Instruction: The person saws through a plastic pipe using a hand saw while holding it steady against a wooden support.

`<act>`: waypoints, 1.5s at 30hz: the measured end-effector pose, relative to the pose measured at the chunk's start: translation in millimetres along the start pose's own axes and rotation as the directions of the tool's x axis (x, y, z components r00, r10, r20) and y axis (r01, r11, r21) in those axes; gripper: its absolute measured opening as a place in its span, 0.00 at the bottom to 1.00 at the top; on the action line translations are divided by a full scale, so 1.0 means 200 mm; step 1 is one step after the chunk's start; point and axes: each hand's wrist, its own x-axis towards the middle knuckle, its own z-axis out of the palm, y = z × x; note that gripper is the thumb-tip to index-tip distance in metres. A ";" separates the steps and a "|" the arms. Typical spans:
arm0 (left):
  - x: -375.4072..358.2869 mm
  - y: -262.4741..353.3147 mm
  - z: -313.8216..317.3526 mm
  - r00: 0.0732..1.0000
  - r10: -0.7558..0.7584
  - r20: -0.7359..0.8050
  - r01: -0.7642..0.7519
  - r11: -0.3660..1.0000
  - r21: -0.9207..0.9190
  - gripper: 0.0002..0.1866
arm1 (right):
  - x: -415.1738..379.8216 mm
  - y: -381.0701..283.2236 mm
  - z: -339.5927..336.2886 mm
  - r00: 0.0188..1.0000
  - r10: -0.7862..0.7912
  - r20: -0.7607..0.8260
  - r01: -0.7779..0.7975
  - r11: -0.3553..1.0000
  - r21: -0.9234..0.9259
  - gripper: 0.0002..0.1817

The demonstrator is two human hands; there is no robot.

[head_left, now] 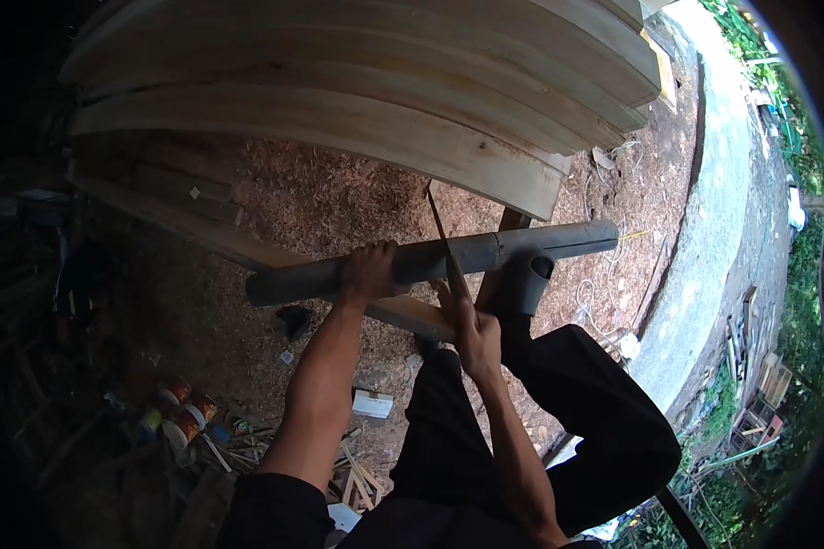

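Head view: a person stands over a sawdust-strewn yard, both arms reaching down and forward.
Cans (185, 414): a cluster at near left on the ground, among wood scraps.
Left hand (368, 272): fingers closed over the pipe, pinning it down left of the saw.
Pipe (430, 261): long grey tube lying crosswise, left to right, resting on a slanted plank (412, 316); a short branch socket (529, 279) points toward the person at its right part.
Saw blade (444, 242): thin, standing across the pipe just right of the left hand's fingers, just left of a joint line.
Right hand (474, 331): fingers wrapped round the saw's handle, near side of the pipe.
Progress: the pipe appears whole; I judge the cut at most begun, depth not discernible.
Boards (357, 101): pale stacked planks at far centre.
Kerb (714, 210): concrete edge at right.
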 end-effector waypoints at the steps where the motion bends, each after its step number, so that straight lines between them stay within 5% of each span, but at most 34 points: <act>1: 0.01 0.00 0.00 0.999 0.025 -0.019 -0.025 1.000 0.009 0.45 | -0.17 0.04 -0.08 0.998 0.062 0.003 -0.062 0.995 -0.073 0.34; 5: 0.03 0.02 -0.03 0.998 -0.010 0.069 0.010 1.000 0.002 0.50 | -0.49 0.12 -0.21 0.990 0.142 0.006 -0.139 0.976 -0.170 0.34; 11: 0.10 -0.03 -0.04 0.999 0.009 0.051 -0.008 1.000 -0.018 0.45 | 0.26 -0.06 0.11 0.998 0.013 -0.054 -0.011 1.000 0.029 0.35; 14: 0.10 -0.03 -0.03 0.997 0.078 0.019 -0.078 0.997 -0.017 0.44 | 0.05 -0.04 0.05 0.997 -0.050 -0.065 0.036 0.977 -0.209 0.34; 18: 0.09 -0.02 -0.03 0.997 0.046 0.058 -0.048 0.998 0.038 0.43 | -0.41 -0.16 -0.21 0.981 0.194 0.011 -0.188 0.961 -0.204 0.33; 23: 0.09 -0.04 0.00 0.999 0.035 0.037 -0.036 0.999 0.040 0.44 | 0.14 -0.13 0.10 0.995 -0.044 -0.087 0.033 0.991 -0.132 0.34; 25: 0.12 -0.04 -0.05 0.983 0.027 0.179 -0.022 0.999 -0.030 0.47 | 0.33 -0.18 0.21 0.993 -0.043 -0.108 0.011 0.960 -0.281 0.34; 30: 0.07 -0.04 0.02 0.995 0.035 0.095 -0.045 0.994 0.102 0.48 | -0.31 -0.26 -0.18 0.977 0.211 0.025 -0.198 0.947 -0.254 0.30; 32: 0.10 -0.03 -0.03 0.998 0.035 0.056 -0.041 0.992 0.117 0.48 | -0.47 -0.20 -0.24 0.985 0.172 0.012 -0.164 0.957 -0.237 0.29; 39: 0.16 -0.06 -0.03 0.971 -0.041 0.236 0.027 0.998 0.063 0.52 | 0.40 -0.08 0.22 0.996 0.022 -0.084 -0.035 0.987 -0.155 0.33; 41: 0.09 -0.04 0.00 0.960 -0.012 0.281 -0.003 0.999 0.051 0.52 | 0.18 -0.08 0.08 0.996 0.069 -0.060 -0.076 0.990 -0.121 0.31; 43: 0.09 -0.05 0.01 0.993 0.046 0.110 -0.063 0.986 0.155 0.50 | -0.09 -0.18 -0.09 0.990 0.142 -0.005 -0.141 0.980 -0.140 0.31; 45: 0.08 -0.04 0.00 0.994 0.043 0.097 -0.058 0.987 0.147 0.49 | -0.38 -0.24 -0.21 0.973 0.231 0.025 -0.220 0.950 -0.223 0.30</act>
